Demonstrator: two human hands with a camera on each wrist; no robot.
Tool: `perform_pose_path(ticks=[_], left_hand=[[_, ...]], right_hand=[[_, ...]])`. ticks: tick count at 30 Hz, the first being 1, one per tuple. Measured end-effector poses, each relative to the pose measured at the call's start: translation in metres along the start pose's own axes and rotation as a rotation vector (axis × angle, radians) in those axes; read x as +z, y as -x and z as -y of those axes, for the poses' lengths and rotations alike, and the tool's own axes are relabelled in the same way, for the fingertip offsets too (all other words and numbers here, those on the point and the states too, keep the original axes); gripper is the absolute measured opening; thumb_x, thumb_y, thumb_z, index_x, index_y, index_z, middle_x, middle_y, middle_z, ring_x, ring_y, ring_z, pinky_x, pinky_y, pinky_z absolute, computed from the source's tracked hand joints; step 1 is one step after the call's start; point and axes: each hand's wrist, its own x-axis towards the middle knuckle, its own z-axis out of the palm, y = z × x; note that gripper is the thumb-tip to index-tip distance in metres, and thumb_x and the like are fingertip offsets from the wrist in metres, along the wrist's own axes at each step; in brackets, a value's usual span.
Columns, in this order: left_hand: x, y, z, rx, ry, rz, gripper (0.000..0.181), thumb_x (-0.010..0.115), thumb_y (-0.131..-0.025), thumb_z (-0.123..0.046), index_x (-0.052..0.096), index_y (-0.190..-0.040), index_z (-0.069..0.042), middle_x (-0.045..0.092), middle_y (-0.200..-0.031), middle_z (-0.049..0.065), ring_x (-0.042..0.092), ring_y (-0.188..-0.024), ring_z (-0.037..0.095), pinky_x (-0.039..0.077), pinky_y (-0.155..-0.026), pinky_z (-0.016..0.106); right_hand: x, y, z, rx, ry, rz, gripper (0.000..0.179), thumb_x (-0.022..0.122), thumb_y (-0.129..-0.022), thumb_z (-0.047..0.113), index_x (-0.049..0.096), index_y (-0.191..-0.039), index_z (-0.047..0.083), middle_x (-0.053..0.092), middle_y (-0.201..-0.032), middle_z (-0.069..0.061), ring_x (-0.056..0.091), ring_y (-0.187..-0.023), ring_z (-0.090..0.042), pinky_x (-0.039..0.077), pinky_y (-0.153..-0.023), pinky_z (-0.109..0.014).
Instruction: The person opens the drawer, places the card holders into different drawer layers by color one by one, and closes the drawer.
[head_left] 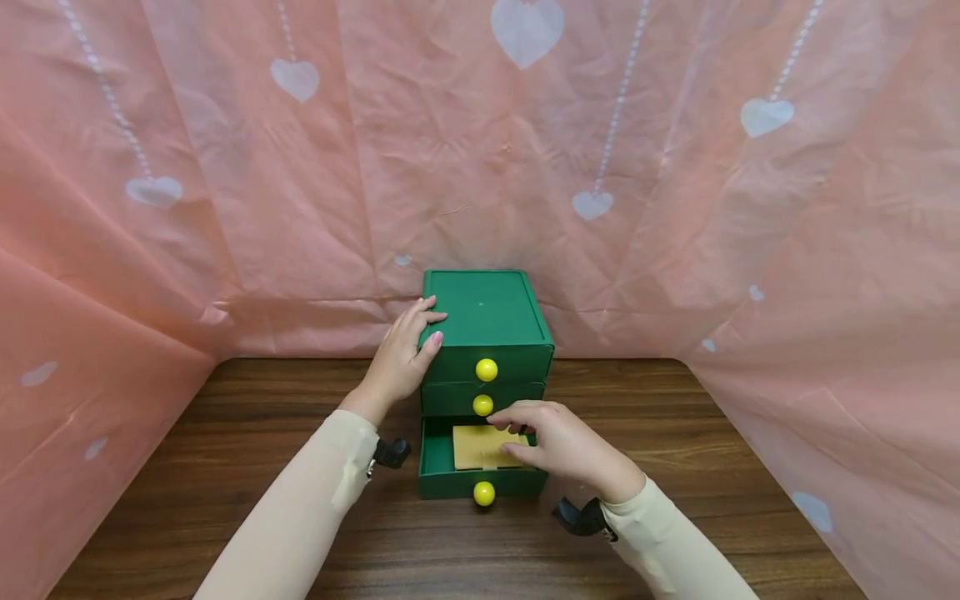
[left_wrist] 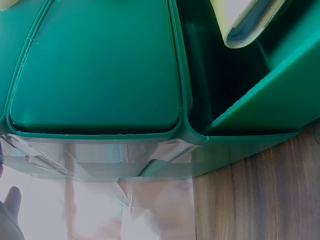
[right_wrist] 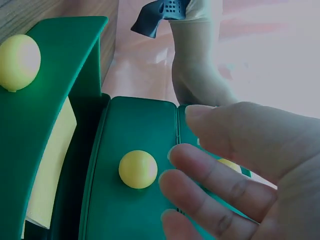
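Observation:
A small green drawer cabinet (head_left: 487, 308) with round yellow knobs stands on the table. Its bottom drawer (head_left: 450, 483) is pulled out, while the two above are closed. Inside that drawer lies a flat yellow item (head_left: 476, 447) with a strap, perhaps a notebook; the left wrist view shows its rounded, folded edge (left_wrist: 239, 40). My left hand (head_left: 401, 354) rests on the cabinet's upper left edge, fingers extended. Over the open drawer hovers my right hand (head_left: 562, 446), fingers loosely bent and holding nothing. In the right wrist view its fingertips are near the middle drawer's knob (right_wrist: 138, 169).
Dark brown wood table (head_left: 262, 442) spreads around the cabinet. A pink curtain with white hearts (head_left: 465, 167) hangs right behind it and on both sides. Black straps (head_left: 577, 517) hang at the sleeve cuffs.

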Motion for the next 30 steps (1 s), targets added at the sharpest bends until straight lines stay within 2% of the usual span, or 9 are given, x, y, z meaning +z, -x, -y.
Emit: perform_pose_path(ticks=[11,16,22,30], left_hand=[[-0.003,-0.001,-0.001,-0.005,0.007,-0.005,0.064,0.026,-0.105,-0.058,0.052,-0.141,-0.012,0.032,-0.161,0.008,0.018,-0.152,0.026,0.017,-0.118,0.057],[-0.001,-0.001,-0.002,-0.003,0.015,-0.009,0.063,0.026,-0.105,-0.057,0.052,-0.141,-0.011,0.032,-0.160,0.009,0.020,-0.151,0.030,0.017,-0.117,0.060],[-0.001,0.001,-0.004,-0.009,0.016,-0.001,0.061,0.028,-0.106,-0.056,0.051,-0.141,-0.012,0.031,-0.161,0.008,0.018,-0.152,0.027,0.016,-0.118,0.059],[0.000,0.000,-0.002,-0.003,0.016,-0.007,0.060,0.028,-0.106,-0.054,0.051,-0.141,-0.011,0.031,-0.161,0.008,0.021,-0.150,0.033,0.016,-0.118,0.059]], right_hand=[[0.010,0.001,0.003,-0.026,-0.016,0.045,0.034,0.077,-0.089,0.017,0.071,-0.121,0.011,0.071,-0.110,0.001,0.066,-0.093,-0.016,0.056,-0.079,-0.034],[0.015,0.003,0.003,-0.029,-0.019,0.077,0.033,0.077,-0.089,0.017,0.071,-0.121,0.012,0.071,-0.107,0.000,0.065,-0.092,-0.015,0.056,-0.077,-0.032],[0.021,0.006,0.001,-0.043,-0.004,0.111,0.032,0.077,-0.089,0.017,0.071,-0.120,0.013,0.072,-0.106,0.000,0.065,-0.090,-0.013,0.054,-0.075,-0.028],[0.026,0.007,-0.001,-0.077,-0.055,0.173,0.030,0.077,-0.089,0.016,0.072,-0.118,0.011,0.071,-0.106,-0.001,0.066,-0.088,-0.014,0.055,-0.078,-0.030]])
